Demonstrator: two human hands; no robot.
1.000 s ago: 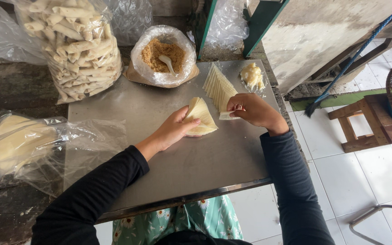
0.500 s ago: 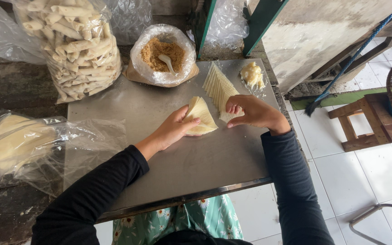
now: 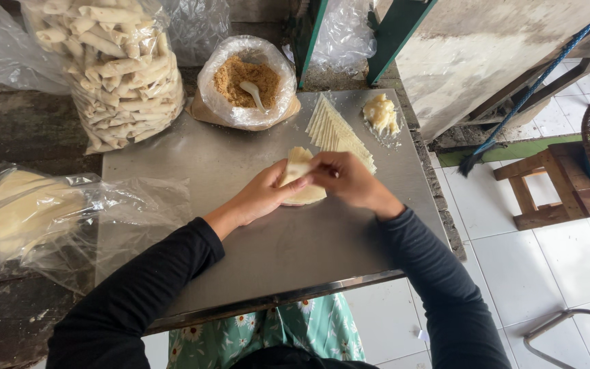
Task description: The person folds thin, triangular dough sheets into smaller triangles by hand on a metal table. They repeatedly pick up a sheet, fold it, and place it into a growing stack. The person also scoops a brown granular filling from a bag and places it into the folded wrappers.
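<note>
both arms in black sleeves reach forward. the left hand [image 3: 262, 196] and right hand [image 3: 345, 179] meet, fingers bent and pinching, fingertips touching each other.

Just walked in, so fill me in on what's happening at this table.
A person in black sleeves is working a pale dough wrapper on a metal table. The left hand holds its near edge, and the right hand pinches and folds its top. Beside the right hand lies a stack of cut wrappers and a lump of paste. Behind sit a bag of brown filling with a spoon in it, and a large bag of finished rolls.
</note>
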